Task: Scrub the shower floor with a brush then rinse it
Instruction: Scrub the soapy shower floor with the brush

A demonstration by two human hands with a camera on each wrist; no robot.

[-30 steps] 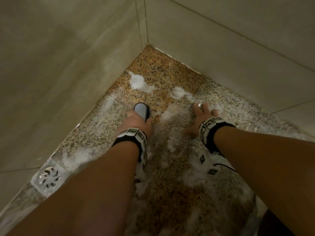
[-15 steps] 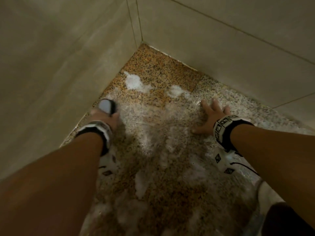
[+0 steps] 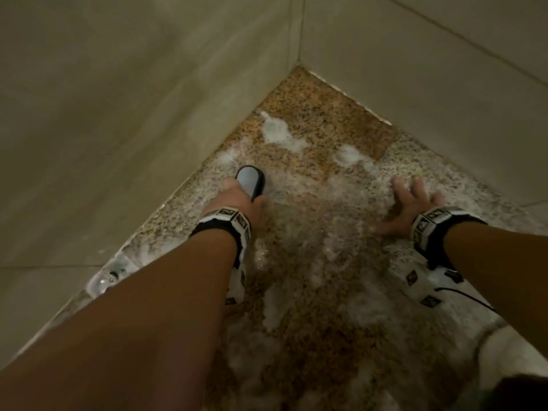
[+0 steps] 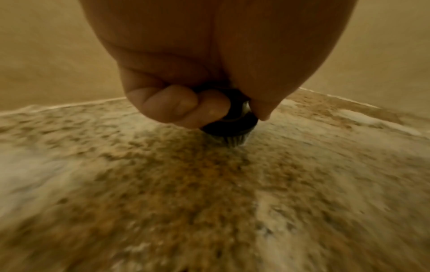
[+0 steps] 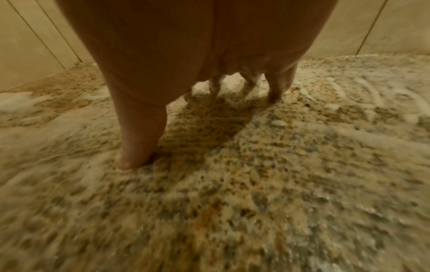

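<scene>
Black plastic fills our left hand (image 3: 237, 200), fingers curled round the brush (image 3: 251, 180), bristles down on the soapy shower floor (image 3: 311, 292) near the wall. Our right hand (image 3: 410, 203) props, spread flat. Wet, it likely slips; grip the stiff back.

Bathroom shower corner: speckled brown-and-grey granite floor (image 3: 323, 123) meeting large beige wall tiles (image 3: 118, 114), white soap foam (image 3: 274, 132) spread across it, metal floor drain (image 3: 109, 275) at left wall.
</scene>
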